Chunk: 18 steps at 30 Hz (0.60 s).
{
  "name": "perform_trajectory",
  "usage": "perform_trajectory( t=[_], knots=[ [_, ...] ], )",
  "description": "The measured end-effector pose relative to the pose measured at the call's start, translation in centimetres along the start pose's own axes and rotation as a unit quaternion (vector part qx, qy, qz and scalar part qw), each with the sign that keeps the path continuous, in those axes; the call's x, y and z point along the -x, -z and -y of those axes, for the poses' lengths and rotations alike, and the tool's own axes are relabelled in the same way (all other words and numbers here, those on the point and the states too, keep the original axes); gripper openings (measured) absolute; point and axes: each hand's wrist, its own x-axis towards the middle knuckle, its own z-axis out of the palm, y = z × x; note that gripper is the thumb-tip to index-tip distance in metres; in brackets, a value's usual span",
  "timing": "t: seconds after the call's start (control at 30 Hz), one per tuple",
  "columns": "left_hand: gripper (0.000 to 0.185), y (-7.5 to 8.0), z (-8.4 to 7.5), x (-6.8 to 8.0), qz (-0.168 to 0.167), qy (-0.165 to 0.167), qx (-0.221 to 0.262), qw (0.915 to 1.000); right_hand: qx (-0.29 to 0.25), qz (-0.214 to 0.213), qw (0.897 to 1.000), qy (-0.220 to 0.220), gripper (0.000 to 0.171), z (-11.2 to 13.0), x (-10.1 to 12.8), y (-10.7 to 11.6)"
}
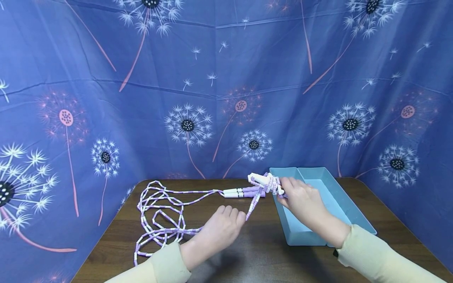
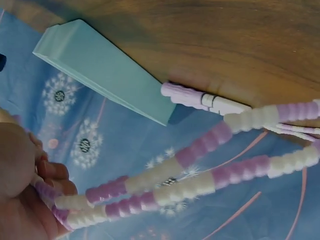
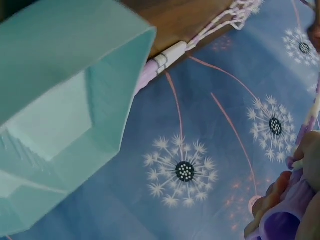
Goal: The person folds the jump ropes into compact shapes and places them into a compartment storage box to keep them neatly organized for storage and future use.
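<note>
— Largest first? Brown wooden table [image 1: 269,259], blue dandelion-print cloth [image 1: 212,78] behind and beside.

— Next down? Teal tray [image 1: 354,212] at the table's right rear, two compartments, just beside the right hand.

— Then? Beaded purple-and-white jump rope [image 1: 159,212], sprawled in loops over the left half of the table; one handle [image 1: 240,192] flat on the wood near the tray's corner.

— Hands? Right hand [image 1: 301,200] curled round the other handle [image 1: 263,181] with rope wound about it, raised at the tray's left edge. Left hand [image 1: 221,230] pinching a rope strand in its fingertips [image 2: 50,172], strand running up to the bundle.
</note>
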Motion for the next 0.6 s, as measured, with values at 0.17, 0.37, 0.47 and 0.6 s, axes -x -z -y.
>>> perform_trajectory(
  t=[0.17, 0.37, 0.47, 0.6],
  knots=[
    [0.037, 0.7, -0.3, -0.1, 0.001, 0.007, -0.014, 0.9999, 0.062, -0.005, 0.998, 0.031, 0.050, 0.1, 0.2, -0.4],
    [0.031, 1.7, -0.3, -0.4, -0.001, -0.006, -0.029, 0.9996, 0.097, 0.000, 0.993, 0.064, 0.061, 0.1, 0.6, -1.0],
    [0.030, 2.1, -0.1, -0.6, -0.005, -0.016, -0.032, 0.9993, 0.116, -0.007, 0.989, 0.088, 0.049, 0.1, 0.8, -1.3],
    [0.030, 2.5, 0.3, -1.0, -0.009, -0.036, -0.032, 0.9988, 0.127, -0.058, 0.983, 0.119, 0.013, 0.5, 0.7, -1.6]
  ],
)
